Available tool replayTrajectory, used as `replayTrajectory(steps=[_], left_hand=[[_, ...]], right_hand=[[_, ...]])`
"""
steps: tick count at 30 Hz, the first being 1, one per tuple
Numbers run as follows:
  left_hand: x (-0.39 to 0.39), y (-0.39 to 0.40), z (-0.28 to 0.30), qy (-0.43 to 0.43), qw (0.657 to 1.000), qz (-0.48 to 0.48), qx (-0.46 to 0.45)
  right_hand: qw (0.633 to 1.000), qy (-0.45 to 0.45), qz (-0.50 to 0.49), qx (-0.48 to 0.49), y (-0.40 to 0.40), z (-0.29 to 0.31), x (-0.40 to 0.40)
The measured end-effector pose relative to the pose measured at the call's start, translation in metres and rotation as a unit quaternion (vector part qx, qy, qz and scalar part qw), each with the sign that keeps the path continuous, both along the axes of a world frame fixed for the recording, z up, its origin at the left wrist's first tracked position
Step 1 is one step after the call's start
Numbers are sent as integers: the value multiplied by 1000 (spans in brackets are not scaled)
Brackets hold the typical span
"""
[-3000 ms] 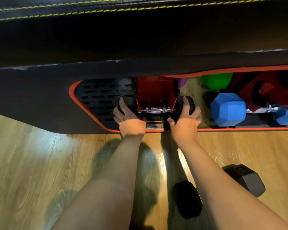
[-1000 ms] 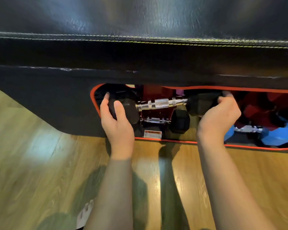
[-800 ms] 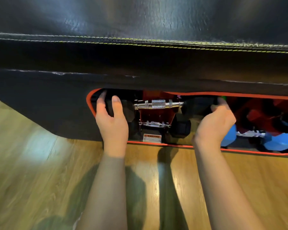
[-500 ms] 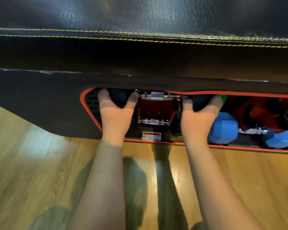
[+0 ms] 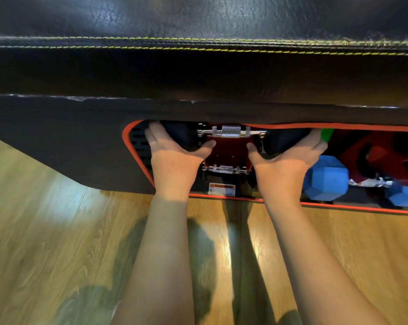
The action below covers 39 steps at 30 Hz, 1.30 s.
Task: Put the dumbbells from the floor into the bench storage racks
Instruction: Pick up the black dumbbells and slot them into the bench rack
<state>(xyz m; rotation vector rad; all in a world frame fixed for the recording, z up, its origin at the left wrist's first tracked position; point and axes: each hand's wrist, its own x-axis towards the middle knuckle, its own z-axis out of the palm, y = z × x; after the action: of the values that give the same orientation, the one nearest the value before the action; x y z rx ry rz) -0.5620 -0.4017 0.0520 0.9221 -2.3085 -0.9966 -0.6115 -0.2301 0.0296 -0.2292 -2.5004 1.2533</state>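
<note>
Compared with a second earlier, the black dumbbell (image 5: 231,132) had risen from mid-opening to the top of the red rack (image 5: 226,151), just under the bench (image 5: 198,73) edge, its knurled handle level. A wooden floor (image 5: 45,231) lay below the padded black bench with yellow stitching. The left hand (image 5: 175,158) cupped the dumbbell's left head, fingers spread around it; the right hand (image 5: 285,160) cupped the right head likewise. A second black dumbbell (image 5: 221,168) sat lower in the same rack. A blue dumbbell (image 5: 327,179) rested in the neighbouring bay, right of the right hand.
</note>
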Motion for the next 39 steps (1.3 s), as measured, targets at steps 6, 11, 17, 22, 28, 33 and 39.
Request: replayTrajectory(steps=[6, 11, 17, 22, 28, 33, 39], left_hand=[[-4, -4, -5, 37, 999, -21, -17], [-4, -6, -5, 32, 999, -25, -23], [-1, 0, -4, 46, 999, -13, 12], [-5, -3, -3, 35, 999, -8, -6], [-3, 0, 0, 29, 1000, 2, -2], [-7, -1, 5, -18, 1000, 5, -12], [-2, 2, 7, 12, 1000, 1, 3]], right_hand=[[1000, -15, -19, 18, -1, 8, 2], [999, -34, -29, 2, -4, 12, 3], [999, -39, -25, 15, -3, 16, 3], [996, -51, -39, 55, -7, 26, 11], [997, -57, -19, 39, -2, 26, 5], [995, -70, -30, 64, -6, 33, 11], [993, -73, -9, 89, 0, 36, 9]])
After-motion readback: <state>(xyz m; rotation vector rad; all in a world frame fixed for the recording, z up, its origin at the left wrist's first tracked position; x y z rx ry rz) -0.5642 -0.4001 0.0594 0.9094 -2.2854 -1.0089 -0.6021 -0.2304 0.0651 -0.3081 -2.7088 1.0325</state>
